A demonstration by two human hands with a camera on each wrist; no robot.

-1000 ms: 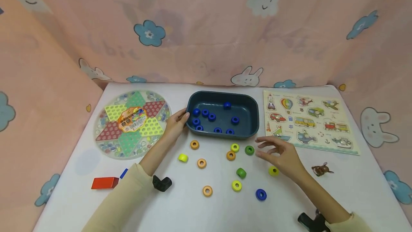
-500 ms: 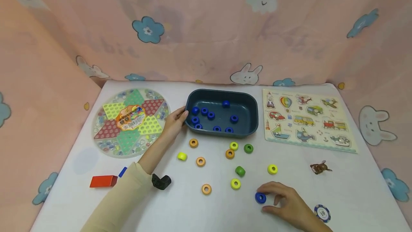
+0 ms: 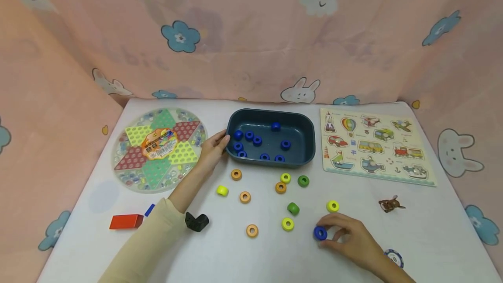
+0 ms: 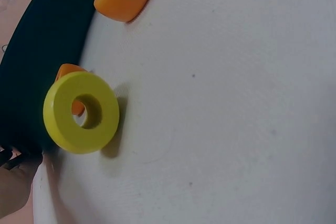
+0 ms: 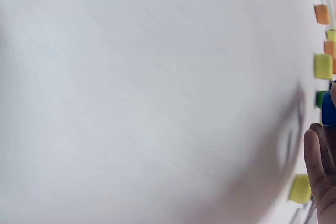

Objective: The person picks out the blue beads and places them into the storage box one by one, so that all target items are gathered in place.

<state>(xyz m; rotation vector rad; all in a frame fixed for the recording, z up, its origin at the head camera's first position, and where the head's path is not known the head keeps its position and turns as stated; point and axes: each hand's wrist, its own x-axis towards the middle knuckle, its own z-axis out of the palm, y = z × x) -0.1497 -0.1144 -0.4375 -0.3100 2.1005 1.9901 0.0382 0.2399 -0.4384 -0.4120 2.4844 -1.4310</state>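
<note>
My left hand holds the left side of a dark blue-green plastic basin, thumb at the rim. Several blue wooden rings lie inside it. In the left wrist view the hand appears at the lower left edge, against the basin's dark wall. At the front right, my right hand pinches one blue ring between thumb and fingers. The right wrist view catches this blue ring at its right edge, partly cut off, with a shadow on the cloth showing beneath the hand.
Loose yellow, orange and green rings lie before the basin. A Chinese checkers board is at left, a vehicle puzzle at right. Also around: red block, black piece, small brown animal figure, poker chip.
My right hand came back from beside the basin to the front blue ring, took hold of it and raised it slightly. The left hand stays at the basin.
</note>
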